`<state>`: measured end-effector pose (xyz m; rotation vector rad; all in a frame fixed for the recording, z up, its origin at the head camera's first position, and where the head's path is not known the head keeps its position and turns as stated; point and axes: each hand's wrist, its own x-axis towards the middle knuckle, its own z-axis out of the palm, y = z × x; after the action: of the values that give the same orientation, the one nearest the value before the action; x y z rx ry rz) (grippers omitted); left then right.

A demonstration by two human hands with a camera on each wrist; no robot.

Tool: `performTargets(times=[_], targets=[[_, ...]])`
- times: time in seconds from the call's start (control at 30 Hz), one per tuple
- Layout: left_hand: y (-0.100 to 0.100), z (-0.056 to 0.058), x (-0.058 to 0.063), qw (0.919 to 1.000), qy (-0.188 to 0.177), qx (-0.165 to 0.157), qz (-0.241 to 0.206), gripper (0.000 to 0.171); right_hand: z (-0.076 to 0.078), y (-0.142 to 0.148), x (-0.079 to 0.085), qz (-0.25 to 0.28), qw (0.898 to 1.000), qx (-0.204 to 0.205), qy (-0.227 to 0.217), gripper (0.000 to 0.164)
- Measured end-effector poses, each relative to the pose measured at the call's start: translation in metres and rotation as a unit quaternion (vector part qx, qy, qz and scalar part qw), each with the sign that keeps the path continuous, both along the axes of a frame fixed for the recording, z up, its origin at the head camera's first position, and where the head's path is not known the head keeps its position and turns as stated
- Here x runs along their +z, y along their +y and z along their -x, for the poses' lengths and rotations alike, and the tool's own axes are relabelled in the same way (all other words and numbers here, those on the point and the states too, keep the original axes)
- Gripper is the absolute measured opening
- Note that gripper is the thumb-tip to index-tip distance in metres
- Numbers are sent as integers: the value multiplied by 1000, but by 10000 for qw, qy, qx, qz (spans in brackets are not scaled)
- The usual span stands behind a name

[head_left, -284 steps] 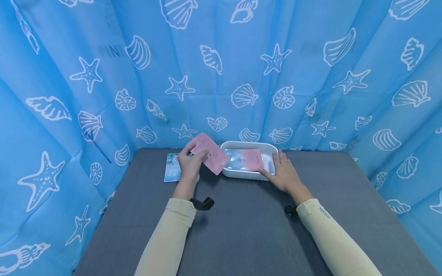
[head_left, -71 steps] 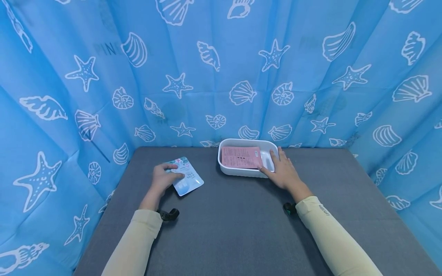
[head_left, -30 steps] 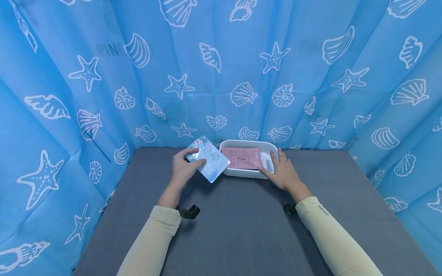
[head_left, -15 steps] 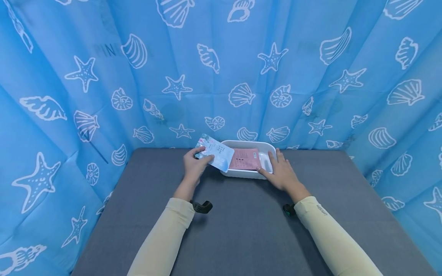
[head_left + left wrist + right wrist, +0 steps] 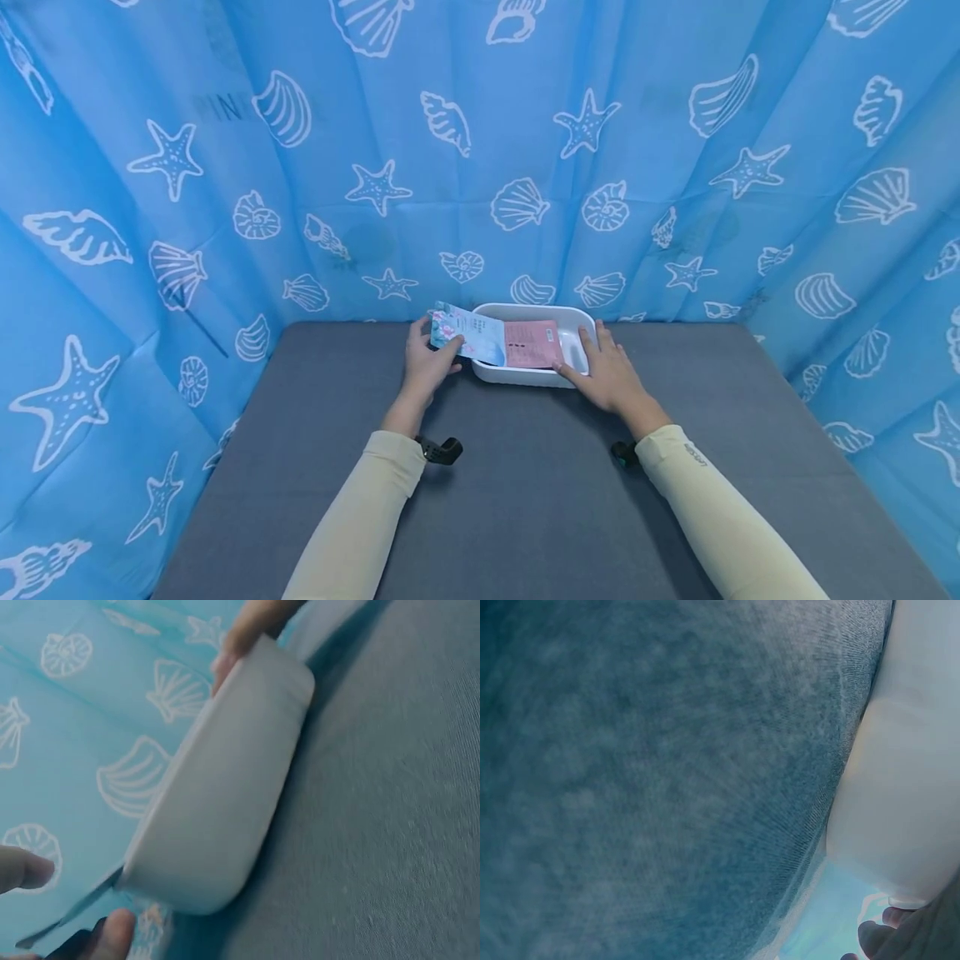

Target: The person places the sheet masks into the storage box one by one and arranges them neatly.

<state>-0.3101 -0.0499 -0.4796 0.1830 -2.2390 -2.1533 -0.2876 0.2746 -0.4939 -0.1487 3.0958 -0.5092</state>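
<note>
My left hand point(image 5: 426, 362) holds a blue floral sachet point(image 5: 480, 335) by its left end, with the thumb over its near edge. The sachet's right part lies over the left end of a white oblong box point(image 5: 517, 379), above a pink sachet point(image 5: 534, 343) inside. In the left wrist view, the sachet point(image 5: 82, 900) slants up to the box rim, between the thumb and a raised finger. My right hand point(image 5: 611, 375) rests on the box's right end, fingers spread and fairly straight, thumb at the near rim. What lies under the pink sachet is hidden.
The box stands near the back edge of a grey cloth-covered table point(image 5: 540, 500). A blue curtain point(image 5: 465, 150) with white shells and starfish hangs behind and at both sides. A black strap mount point(image 5: 442, 450) sits on the left wrist.
My left hand has picked the blue sachet off the table and moved it right, lowering it over the box. Earlier it carried a pink sachet, now in the box. My right hand stayed there.
</note>
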Motion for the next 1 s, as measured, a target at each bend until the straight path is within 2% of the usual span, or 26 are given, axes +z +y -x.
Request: performTargets(times=[0.17, 0.33, 0.57, 0.63, 0.73, 0.9, 1.0], targets=[[-7, 0, -6, 9985, 72, -211, 494, 71, 0, 1, 1, -19, 10000, -42, -1, 104], [-9, -1, -10, 9954, 246, -92, 920, 65, 3, 1, -3, -5, 10000, -13, 34, 105], [-11, 0, -14, 9961, 320, 109, 811, 55, 3, 0, -5, 14, 10000, -41, 13, 106], [-11, 0, -14, 9959, 419, 37, 795, 48, 3, 0, -5, 15, 10000, -50, 16, 106], [-11, 0, -14, 9935, 489, -195, 1008, 43, 4, 0, -4, 26, 10000, -41, 3, 106], [-8, -3, -12, 9840, 294, -738, 1598, 56, 4, 0, -2, 64, 10000, -21, -47, 107], [-6, -5, -14, 9800, 214, -886, 1768, 60, 5, 0, -3, 67, 9999, -27, -112, 107]])
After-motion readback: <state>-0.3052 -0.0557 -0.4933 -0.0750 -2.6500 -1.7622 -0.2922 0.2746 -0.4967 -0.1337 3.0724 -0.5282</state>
